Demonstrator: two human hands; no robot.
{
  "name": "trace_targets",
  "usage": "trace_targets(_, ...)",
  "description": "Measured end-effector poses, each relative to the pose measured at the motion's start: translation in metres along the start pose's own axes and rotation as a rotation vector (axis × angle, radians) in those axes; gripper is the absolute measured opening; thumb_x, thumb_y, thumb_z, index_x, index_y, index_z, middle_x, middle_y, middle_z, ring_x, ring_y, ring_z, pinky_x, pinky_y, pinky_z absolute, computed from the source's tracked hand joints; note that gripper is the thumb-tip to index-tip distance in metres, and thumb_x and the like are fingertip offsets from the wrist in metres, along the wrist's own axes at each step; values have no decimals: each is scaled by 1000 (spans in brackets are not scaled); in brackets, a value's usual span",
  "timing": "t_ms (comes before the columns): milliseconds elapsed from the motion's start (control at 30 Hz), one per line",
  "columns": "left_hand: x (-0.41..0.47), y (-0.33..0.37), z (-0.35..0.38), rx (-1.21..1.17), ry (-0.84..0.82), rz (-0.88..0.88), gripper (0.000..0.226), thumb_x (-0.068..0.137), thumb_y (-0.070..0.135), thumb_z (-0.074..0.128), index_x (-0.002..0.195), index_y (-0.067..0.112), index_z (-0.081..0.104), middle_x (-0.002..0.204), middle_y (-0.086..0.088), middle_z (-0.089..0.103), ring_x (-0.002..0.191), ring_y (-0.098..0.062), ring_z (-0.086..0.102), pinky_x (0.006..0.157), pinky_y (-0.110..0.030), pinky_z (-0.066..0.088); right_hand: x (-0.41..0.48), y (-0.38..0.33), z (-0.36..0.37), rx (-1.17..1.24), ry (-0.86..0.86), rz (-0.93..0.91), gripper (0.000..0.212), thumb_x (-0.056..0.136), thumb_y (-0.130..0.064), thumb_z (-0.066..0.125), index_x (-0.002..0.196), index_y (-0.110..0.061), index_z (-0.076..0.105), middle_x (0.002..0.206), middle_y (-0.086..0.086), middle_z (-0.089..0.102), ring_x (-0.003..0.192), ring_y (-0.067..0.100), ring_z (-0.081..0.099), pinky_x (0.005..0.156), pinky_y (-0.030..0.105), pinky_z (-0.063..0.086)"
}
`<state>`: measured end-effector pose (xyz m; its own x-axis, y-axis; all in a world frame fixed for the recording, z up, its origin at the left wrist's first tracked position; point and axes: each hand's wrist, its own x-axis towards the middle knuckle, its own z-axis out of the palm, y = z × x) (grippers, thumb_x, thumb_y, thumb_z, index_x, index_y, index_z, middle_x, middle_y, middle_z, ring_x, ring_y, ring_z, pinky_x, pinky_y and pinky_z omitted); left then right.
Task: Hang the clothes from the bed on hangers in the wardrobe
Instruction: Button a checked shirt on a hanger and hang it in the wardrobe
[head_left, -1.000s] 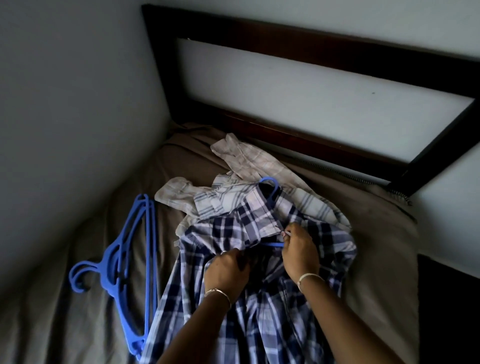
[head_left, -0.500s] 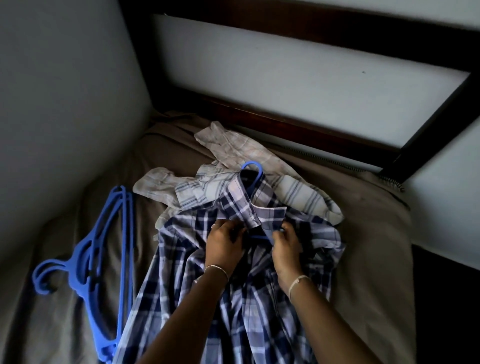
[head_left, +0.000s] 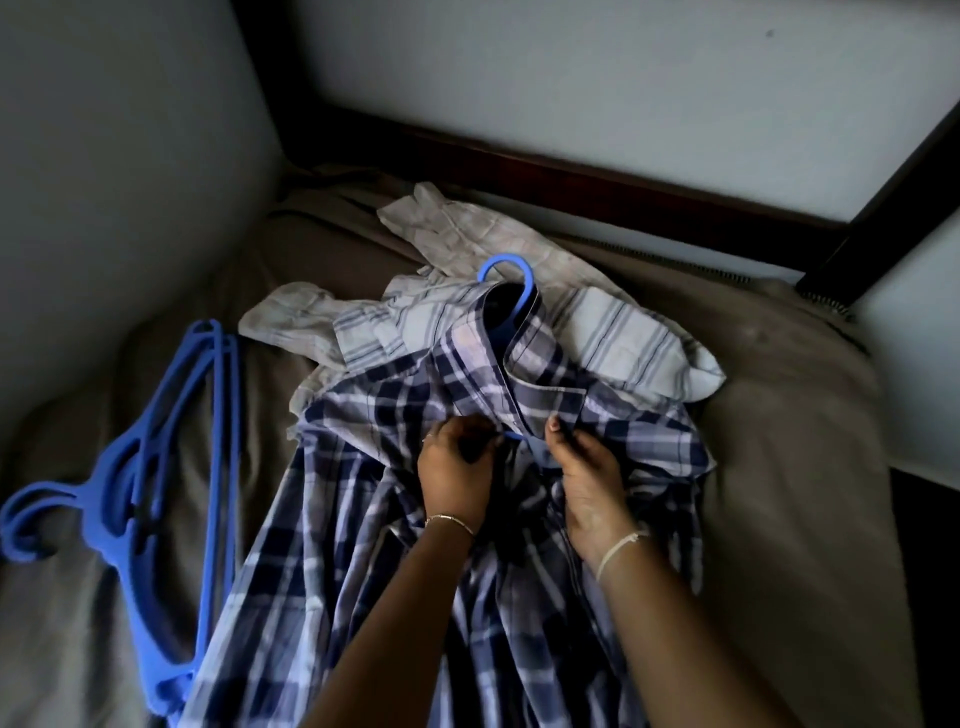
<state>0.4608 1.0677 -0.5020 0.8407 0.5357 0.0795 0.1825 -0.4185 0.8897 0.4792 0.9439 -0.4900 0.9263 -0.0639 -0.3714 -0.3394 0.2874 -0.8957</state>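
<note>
The plaid shirt (head_left: 363, 519) lies flat on the bed (head_left: 779, 415) in front of you, its collar pointing away from you. A blue hanger (head_left: 511, 283) is inside it: the hook comes out of the collar opening, and a short piece of its bar shows between your two hands.

Your left hand (head_left: 457, 467) is just under the collar, palm down, with the fingers curled and pinching the left front edge of the shirt. Your right hand (head_left: 587, 478) is just beside it, also palm down, with the thumb and fingers closed on the right front edge, below the collar tip. Both forearms reach forward over the lower part of the shirt, and each wrist wears a thin bracelet.

Under the collar end of the shirt lies a striped shirt (head_left: 623, 338), and behind that a pale shirt (head_left: 467, 228), both crumpled. On your left, a stack of spare hangers (head_left: 171, 467), also blue, lies on the bed; its lower end touches the edge of the plaid shirt. A dark headboard (head_left: 623, 182) runs behind the bed, and a wall (head_left: 104, 156) is on the left.
</note>
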Motion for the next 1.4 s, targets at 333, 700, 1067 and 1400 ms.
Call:
trace_targets(333, -3, -5, -3, -416, -140, -225, 8, 83, 14, 73, 78, 17, 67, 86, -10, 69, 79, -19, 64, 81, -30, 52, -6, 5, 2, 91, 9, -5, 40, 76, -37, 71, 94, -2, 72, 97, 23, 70, 84, 30, 65, 83, 45, 54)
trace_targets(700, -12, 0, -21, -985, -270, -452, 11, 87, -5, 58, 88, 4, 65, 71, 0, 73, 67, -7, 69, 62, -19, 56, -13, 18, 0, 71, -6, -103, 21, 81, -17, 71, 89, 2, 71, 87, 15, 72, 78, 22, 67, 75, 32, 54)
trace_targets(1067, -41, 6, -24, -1166, -242, -516, 28, 77, 11, 68, 104, 1, 69, 102, -13, 71, 97, -23, 66, 93, -36, 53, -47, 27, 0, 186, 58, -91, 24, 83, -13, 72, 100, 3, 69, 100, 21, 71, 96, 37, 67, 90, 49, 52)
trace_targets(1400, -49, 15, -5, -1059, -202, -546, 21, 81, -4, 66, 100, 2, 71, 103, -19, 70, 99, -27, 64, 99, -42, 49, -52, 20, -2, 393, 14, 71, 39, 87, -21, 63, 116, 6, 63, 115, 26, 65, 109, 40, 62, 97, 52, 48)
